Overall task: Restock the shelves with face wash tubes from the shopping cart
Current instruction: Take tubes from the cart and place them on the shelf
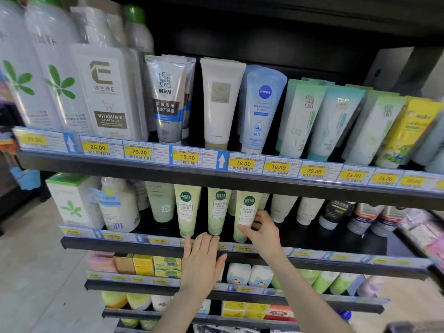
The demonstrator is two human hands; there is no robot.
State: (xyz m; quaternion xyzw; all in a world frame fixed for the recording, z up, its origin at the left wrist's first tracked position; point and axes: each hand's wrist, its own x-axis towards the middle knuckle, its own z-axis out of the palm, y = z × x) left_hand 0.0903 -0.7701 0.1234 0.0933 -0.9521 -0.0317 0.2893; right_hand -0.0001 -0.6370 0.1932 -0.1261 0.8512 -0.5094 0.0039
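Store aisle, dark metal shelving with blue-and-yellow price tags along each shelf lip; pale floor at left.

Right hand (260,230): fingers curled around the lower part of a pale green face wash tube (245,213), thumb on its front near the white label, other fingertips wrapped behind its right side. Tube stands cap-down, roughly upright, on the second shelf (336,241), its cap end at the front edge just above the price strip. Grip is closed on the tube.

Left hand (204,258): fingers straight and loosely spread, palm toward the shelving, holding nothing. Fingertips reach the second shelf's front edge, right below the caps of two matching green tubes (189,210). Cannot tell whether the fingertips touch those caps or only the shelf lip. Palm lies over the price strip and the gap down to the third shelf.

Outward from the held tube: the two matching tubes stand just left of it, same dark green round logo. Left of these, a paler green tube (161,203) and a white bottle (119,205). Right of the held tube, white tubes (283,207), then dark and grey ones.

Top shelf (216,174): grey MEN tube (167,99), plain white tube (219,99), blue Nivea tube (260,106), then mint-green tubes toward the right.

Shopping cart not in view.
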